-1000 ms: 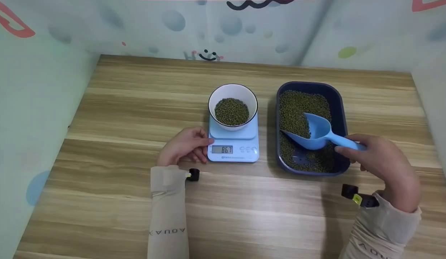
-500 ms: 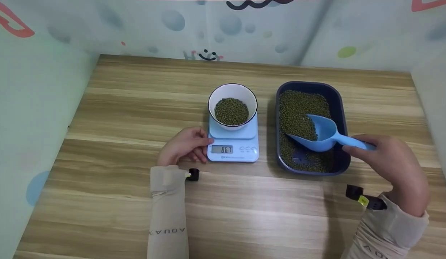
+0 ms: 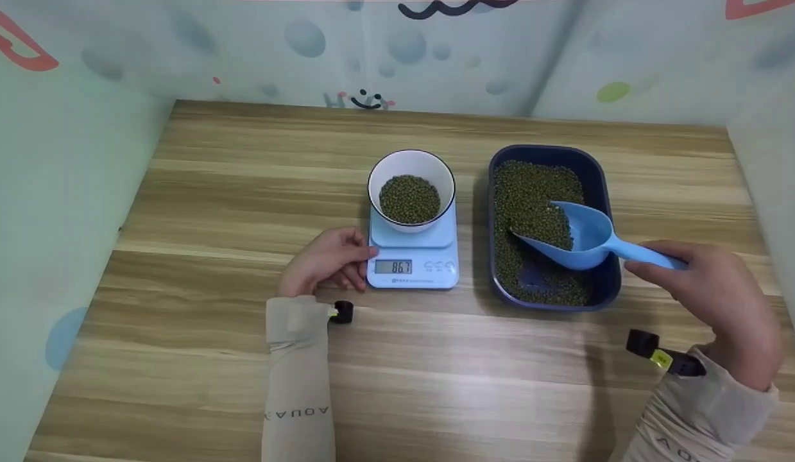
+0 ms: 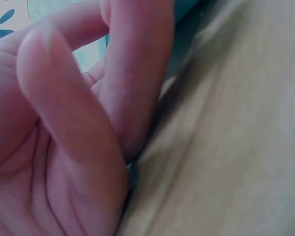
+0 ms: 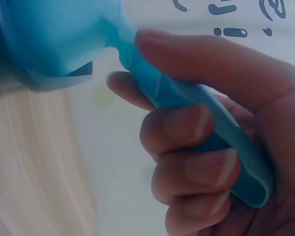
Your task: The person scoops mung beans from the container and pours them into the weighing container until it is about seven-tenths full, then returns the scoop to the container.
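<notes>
A blue kitchen scale reads 86.7 and carries a white bowl part filled with mung beans. At its left edge rests my left hand, one fingertip touching the casing and the other fingers loosely bent beside it on the table. My right hand grips the handle of a light blue scoop, fingers wrapped round it in the right wrist view. The scoop overlaps the dark blue tub of mung beans, its front half loaded with beans. In the left wrist view, bent fingers hide most of the scale.
A wood-grain table lies under everything, with patterned pale walls at its back and sides. Small black cameras sit on both wrists. The tub stands close to the right of the scale.
My right hand has drawn the scoop to the right across the tub, with beans still in its mouth. The left hand, scale and bowl stay put; the reading is unchanged.
</notes>
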Demonstrator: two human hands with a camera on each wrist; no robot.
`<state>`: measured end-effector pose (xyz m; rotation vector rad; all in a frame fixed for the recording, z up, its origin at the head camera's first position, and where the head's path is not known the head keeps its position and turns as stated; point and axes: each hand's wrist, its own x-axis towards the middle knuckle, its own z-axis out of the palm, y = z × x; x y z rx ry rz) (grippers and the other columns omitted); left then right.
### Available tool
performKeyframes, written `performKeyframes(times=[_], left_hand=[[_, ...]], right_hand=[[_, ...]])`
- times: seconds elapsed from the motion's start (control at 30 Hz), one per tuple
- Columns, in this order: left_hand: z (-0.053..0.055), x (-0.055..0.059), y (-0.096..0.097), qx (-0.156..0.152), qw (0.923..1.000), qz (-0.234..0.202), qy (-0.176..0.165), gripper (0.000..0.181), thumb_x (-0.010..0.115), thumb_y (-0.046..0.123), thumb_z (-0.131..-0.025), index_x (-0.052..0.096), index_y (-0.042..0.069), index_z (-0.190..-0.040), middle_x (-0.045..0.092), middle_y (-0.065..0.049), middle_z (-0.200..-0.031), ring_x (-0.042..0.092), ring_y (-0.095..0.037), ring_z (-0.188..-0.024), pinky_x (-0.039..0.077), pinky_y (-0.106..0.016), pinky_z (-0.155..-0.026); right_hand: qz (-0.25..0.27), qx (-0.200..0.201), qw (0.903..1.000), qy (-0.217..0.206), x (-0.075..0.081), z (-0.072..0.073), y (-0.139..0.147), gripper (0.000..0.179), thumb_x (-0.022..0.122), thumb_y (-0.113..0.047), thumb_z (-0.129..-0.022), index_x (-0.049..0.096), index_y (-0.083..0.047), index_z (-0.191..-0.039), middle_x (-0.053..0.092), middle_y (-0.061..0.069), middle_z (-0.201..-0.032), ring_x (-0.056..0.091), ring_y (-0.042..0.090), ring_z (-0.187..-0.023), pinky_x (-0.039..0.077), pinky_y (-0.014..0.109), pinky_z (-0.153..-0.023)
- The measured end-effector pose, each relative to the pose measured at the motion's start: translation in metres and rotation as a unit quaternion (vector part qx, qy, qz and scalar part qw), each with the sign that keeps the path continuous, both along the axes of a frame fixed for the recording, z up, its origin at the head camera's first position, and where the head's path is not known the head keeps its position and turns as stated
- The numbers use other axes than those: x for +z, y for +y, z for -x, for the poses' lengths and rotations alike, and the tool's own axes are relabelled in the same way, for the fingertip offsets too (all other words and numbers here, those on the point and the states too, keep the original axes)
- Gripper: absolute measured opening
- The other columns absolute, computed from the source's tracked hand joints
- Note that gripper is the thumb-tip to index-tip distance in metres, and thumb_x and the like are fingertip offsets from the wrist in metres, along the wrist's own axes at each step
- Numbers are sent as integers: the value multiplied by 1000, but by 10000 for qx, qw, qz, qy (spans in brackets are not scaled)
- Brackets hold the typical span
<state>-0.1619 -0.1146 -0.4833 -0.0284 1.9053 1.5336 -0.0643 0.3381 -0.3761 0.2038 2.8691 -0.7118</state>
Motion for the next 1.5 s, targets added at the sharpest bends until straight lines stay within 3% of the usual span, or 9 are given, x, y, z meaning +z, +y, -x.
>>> performKeyframes(times=[0.37,0.7,0.97,1.5], left_hand=[[1,1,-2,8,9999,36,-112,34,66,29,-81,50,2,-94,58,-15,-69,63,-27,-55,45,-26,-40],[1,1,-3,-47,9999,85,-39,33,65,29,-82,50,2,-94,58,-14,-68,63,-26,-56,45,-25,-40],[0,-1,-2,60,9999,-67,-128,32,66,26,-81,49,1,-92,58,-13,-64,63,-26,-53,44,-23,-38],[0,1,1,-1,9999,100,-50,34,66,29,-81,49,2,-93,59,-14,-67,63,-27,-55,45,-25,-39]], right_hand=[[118,-166,9998,0,-1,-1,1,66,58,-58,-76,59,-4,-113,59,12,-87,43,23,-66,34,29,-51],[117,-81,9998,157,0,-2,3,63,59,-55,-77,60,-3,-112,59,12,-85,43,22,-63,34,29,-49],[239,-126,9996,98,1,-3,5,61,60,-53,-77,59,-6,-114,53,9,-71,42,18,-55,33,28,-45],[536,-520,9968,281,5,-7,9,58,61,-50,-78,59,-4,-112,54,10,-75,42,18,-55,35,28,-44]])
